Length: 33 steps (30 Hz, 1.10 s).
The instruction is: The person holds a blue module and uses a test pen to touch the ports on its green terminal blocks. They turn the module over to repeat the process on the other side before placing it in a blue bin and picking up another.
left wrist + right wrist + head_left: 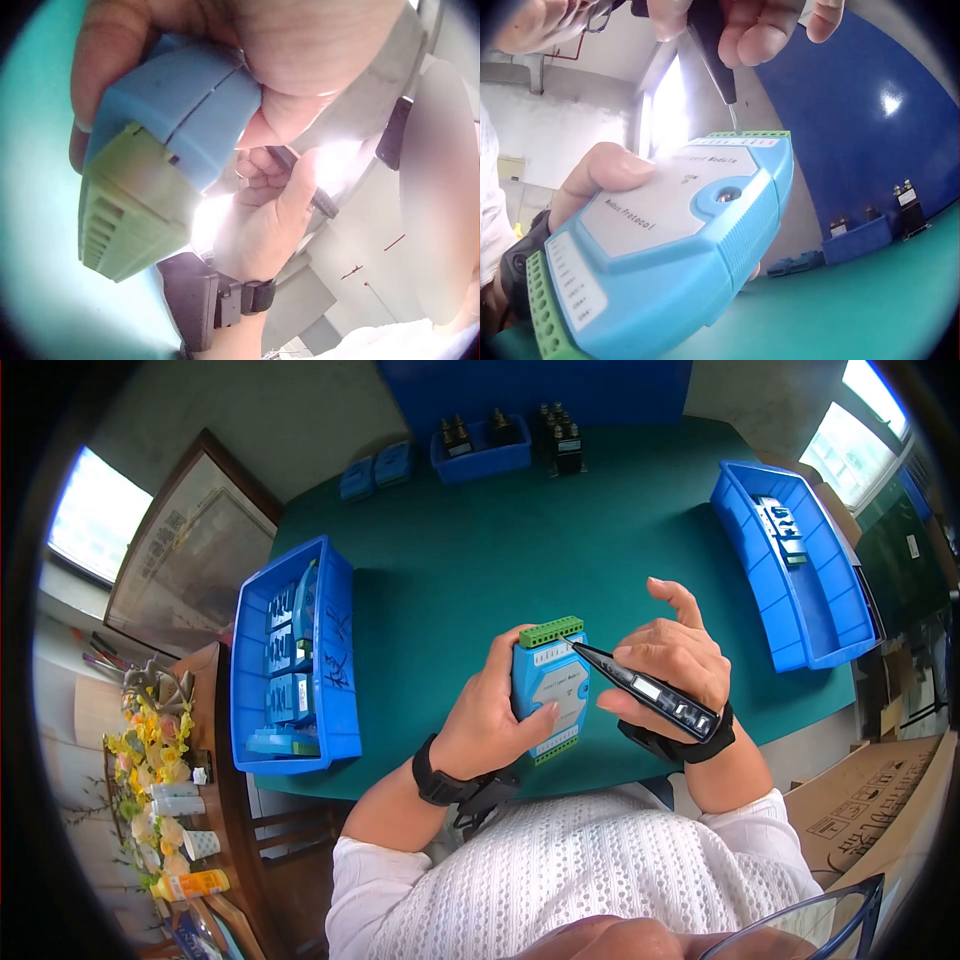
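A blue module with a grey label (pixel 562 695) and green terminal strips (pixel 552 631) is gripped by the left hand (pixel 482 710), thumb on its face. The right hand (pixel 675 665) pinches a black pen-like screwdriver (pixel 650 694), one finger raised. In the right wrist view, the metal tip (pixel 736 118) meets the far green terminal strip (pixel 772 136) of the module (pixel 697 217); the left thumb (pixel 619 169) lies on the label. The left wrist view shows the module (pixel 180 105) from its green end (pixel 135 206), with the right hand (pixel 270 214) behind.
On the green table (pixel 450 560), a blue bin (pixel 345 650) of modules stands at left, another bin (pixel 745 540) with a few parts at right. At the back are a small blue bin (pixel 485 464), black components (pixel 567 448) and blue modules (pixel 392 463).
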Each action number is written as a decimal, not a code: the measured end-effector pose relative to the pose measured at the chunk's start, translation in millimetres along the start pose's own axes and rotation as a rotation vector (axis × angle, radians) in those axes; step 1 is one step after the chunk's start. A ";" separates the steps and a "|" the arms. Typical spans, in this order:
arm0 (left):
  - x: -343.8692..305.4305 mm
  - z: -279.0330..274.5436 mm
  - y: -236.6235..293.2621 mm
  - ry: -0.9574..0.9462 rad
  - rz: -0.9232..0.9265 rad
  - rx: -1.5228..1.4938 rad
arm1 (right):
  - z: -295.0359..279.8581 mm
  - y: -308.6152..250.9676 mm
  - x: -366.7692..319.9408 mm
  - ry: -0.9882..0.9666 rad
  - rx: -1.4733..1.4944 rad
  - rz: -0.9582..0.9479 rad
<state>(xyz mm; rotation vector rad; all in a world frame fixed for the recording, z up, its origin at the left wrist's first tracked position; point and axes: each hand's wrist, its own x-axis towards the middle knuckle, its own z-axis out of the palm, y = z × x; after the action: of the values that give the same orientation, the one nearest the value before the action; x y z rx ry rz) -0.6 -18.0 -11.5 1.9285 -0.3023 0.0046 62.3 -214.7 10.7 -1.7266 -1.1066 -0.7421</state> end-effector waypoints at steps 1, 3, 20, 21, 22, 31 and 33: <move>-0.1 0.4 -1.2 0.001 0.000 -0.004 | -0.2 0.1 -0.1 0.003 -0.005 -0.006; -0.3 1.0 -2.7 0.002 -0.004 -0.018 | 0.0 0.7 -0.7 0.009 -0.014 -0.017; -0.7 -0.1 -1.9 0.006 -0.007 -0.047 | 1.4 2.7 -2.9 0.038 0.011 -0.022; -0.7 -0.3 -1.7 0.004 -0.011 -0.051 | 1.6 2.9 -2.9 0.039 0.011 -0.022; -0.8 -0.5 -1.5 0.003 -0.015 -0.054 | 1.6 3.1 -2.9 0.037 0.012 -0.013; -0.3 1.6 -9.4 -0.024 -0.047 -0.179 | -4.9 3.2 1.0 -0.050 0.046 0.079; -0.1 1.4 -8.1 -0.026 -0.051 -0.165 | -6.5 2.6 1.7 -0.067 0.042 0.096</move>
<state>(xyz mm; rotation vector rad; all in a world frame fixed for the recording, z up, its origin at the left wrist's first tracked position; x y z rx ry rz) 0.8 -16.5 -19.5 1.7731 -0.2624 -0.0772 65.3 -220.5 13.8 -1.7668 -1.0690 -0.6024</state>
